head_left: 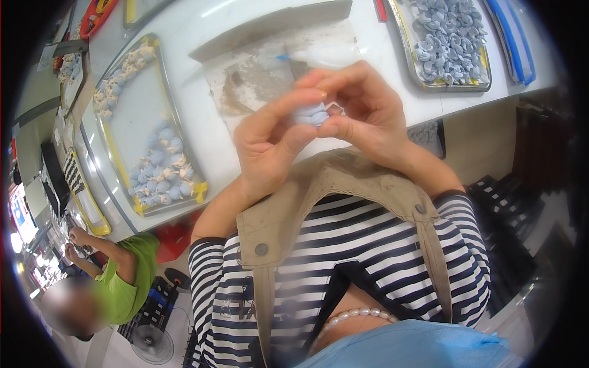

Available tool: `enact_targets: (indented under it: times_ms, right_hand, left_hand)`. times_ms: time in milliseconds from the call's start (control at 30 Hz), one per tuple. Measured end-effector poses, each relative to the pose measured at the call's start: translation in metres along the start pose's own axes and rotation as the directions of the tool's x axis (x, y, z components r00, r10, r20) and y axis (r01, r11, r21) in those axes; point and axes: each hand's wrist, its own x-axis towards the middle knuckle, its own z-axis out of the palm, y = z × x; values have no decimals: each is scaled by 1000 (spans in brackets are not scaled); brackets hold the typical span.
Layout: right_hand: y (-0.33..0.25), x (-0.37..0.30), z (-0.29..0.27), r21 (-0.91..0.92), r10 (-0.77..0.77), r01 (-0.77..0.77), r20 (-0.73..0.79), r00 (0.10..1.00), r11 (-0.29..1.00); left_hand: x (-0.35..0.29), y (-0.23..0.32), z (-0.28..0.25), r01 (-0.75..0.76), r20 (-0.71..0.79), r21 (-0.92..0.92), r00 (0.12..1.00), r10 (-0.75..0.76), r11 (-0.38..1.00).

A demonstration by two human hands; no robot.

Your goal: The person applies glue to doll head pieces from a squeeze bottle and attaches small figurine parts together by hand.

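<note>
Above the near edge of the white table, my two hands meet around a small pale blue-grey moulded piece (311,115). My left hand (268,136) pinches its left side between thumb and fingers. On the other side, my right hand (368,113) has its thumb and fingertips closed against the piece. A small whitish part shows beside the right fingertips; its kind is too small to tell. Behind the hands lies a stained, worn sheet (245,83) with a raised far edge. A white tube with a blue tip (313,57) rests on it.
At left stands a tray (178,116) of small blue and cream figures. A second tray (423,86) at far right holds many grey-blue curved pieces, beside a blue-edged bin (512,46). A co-worker in a green shirt (138,264) sits at lower left, near a fan (150,343).
</note>
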Motion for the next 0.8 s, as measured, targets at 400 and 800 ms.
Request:
enact_targets:
  times_ms: [400,800]
  right_hand:
    - [-4,2,-5,-503,-192,247,159,968,829]
    - [6,-8,-5,-603,-273,353,224,936,715]
  left_hand:
    - [-8,-3,5,112,-58,-163,991,-123,980]
    - [-16,-7,-4,3,-12,530,1000,4,848]
